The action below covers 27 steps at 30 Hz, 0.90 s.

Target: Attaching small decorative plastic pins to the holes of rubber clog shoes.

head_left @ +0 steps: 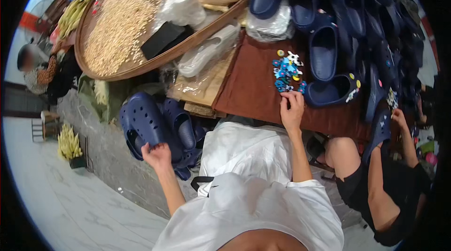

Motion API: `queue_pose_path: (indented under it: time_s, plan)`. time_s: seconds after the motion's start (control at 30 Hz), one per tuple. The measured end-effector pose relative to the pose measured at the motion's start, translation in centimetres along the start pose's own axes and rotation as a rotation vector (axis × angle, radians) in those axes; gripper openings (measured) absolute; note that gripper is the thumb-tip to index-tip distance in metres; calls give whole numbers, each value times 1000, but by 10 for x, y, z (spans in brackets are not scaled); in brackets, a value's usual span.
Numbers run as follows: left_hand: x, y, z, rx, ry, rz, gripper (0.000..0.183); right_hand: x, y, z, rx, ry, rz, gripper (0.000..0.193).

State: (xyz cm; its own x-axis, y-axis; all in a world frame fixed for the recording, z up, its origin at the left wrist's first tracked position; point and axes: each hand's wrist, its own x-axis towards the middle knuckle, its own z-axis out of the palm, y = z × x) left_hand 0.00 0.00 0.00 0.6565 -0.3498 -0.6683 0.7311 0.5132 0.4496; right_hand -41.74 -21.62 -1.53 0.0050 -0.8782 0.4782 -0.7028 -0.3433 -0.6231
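Currently left hand (158, 156) grips a navy clog (149, 117) by its near end, among other clogs (178, 112), past front-left corner of tabletop (251, 79); right hand (292, 111) at charms (285, 70) near front edge, fingers bent, can't tell if one is pinched

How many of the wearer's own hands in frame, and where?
2: left hand at one end of a navy clog; right hand beside small colorful charms on brown cloth. Neither hidden.
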Motion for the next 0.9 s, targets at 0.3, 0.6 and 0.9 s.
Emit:
queue_pose_path:
  time_s: [0.3,0.6,0.9]
  plan:
    - [-129,-91,73,298,-403,-468,42,3,5,-10,28,-11,26,13]
    - [-152,-191,93,351,-543,-789,26,11,1,-27,-160,-26,57,23]
    - [-125,-219,72,402,-714,-634,28,46,-6,-43,-626,-130,-53,44]
